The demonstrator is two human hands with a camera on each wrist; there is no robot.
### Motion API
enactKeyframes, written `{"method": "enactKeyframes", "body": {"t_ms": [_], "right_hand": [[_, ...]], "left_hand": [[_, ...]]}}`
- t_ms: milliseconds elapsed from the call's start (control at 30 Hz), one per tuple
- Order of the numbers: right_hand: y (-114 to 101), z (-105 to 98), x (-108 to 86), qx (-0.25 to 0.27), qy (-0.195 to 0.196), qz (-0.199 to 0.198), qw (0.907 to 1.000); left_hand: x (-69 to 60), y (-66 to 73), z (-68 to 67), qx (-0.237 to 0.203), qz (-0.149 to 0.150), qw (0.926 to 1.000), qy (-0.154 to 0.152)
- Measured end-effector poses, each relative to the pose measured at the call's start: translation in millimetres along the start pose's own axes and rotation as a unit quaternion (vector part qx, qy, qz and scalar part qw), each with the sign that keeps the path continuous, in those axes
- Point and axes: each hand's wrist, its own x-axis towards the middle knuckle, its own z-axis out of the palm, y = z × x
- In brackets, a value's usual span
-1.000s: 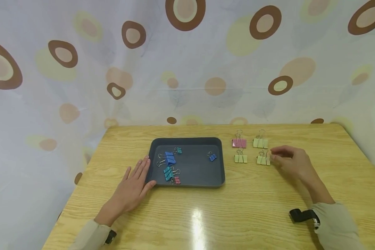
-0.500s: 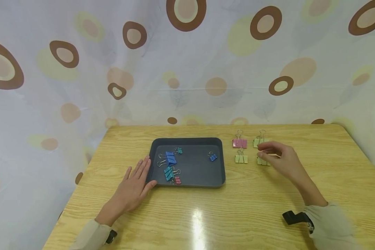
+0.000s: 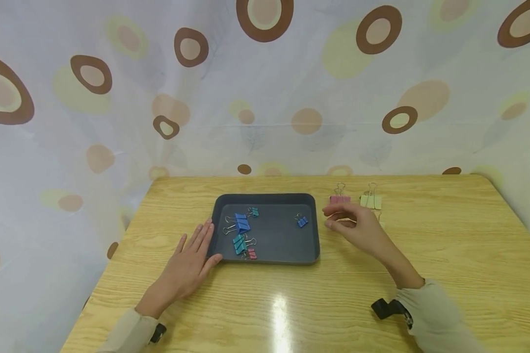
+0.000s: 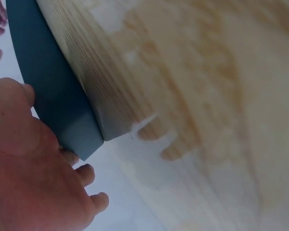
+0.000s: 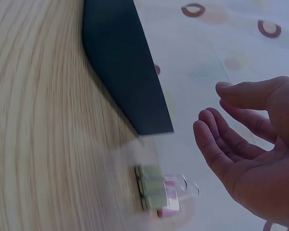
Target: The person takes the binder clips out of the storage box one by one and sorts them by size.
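Observation:
Against the left edge of the dark tray, my left hand rests with straight fingers; the left wrist view shows that hand at the tray wall. In the tray lie a large blue clip, a teal clip, a small teal clip, a small pink clip and a small blue clip. My right hand, holding nothing, hovers just right of the tray with relaxed fingers; in the right wrist view its thumb and fingers are apart.
Right of the tray stand a pink clip and a pale green clip. My right hand partly hides another pale clip. In the right wrist view a green clip overlaps the pink one. A patterned curtain hangs behind the table.
My right hand has moved left from the pale clips toward the tray's right edge, now covering the front-left pale clip. The left hand and the clips in the tray have stayed in place.

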Motion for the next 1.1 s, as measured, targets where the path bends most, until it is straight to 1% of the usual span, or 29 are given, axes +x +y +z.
{"method": "enactKeyframes", "body": {"t_ms": [200, 433, 600, 767, 900, 1100], "right_hand": [[-7, 33, 16.1, 0.000, -0.030, -0.015, 0.9994], [-15, 73, 37.4, -0.044, -0.055, -0.044, 0.9965], [-25, 96, 53.6, -0.057, -0.076, -0.057, 0.9938], [-27, 116, 68.9, -0.055, -0.101, -0.044, 0.9924], [-23, 130, 80.3, -0.074, -0.123, -0.028, 0.9892], [-20, 145, 94.4, -0.093, -0.141, -0.012, 0.9855]], "left_hand": [[-0.9, 0.5, -0.9, -0.005, -0.001, 1.0000, -0.002], [-1.5, -0.8, -0.9, -0.008, 0.004, 1.0000, 0.002], [-0.3, -0.7, -1.1, -0.007, 0.008, 0.9999, 0.005], [-0.5, -0.8, 0.1, -0.004, 0.007, 1.0000, 0.003], [0.0, -0.7, -0.3, -0.005, 0.004, 1.0000, -0.003], [-0.1, -0.9, -0.1, -0.005, 0.004, 1.0000, -0.004]]}}
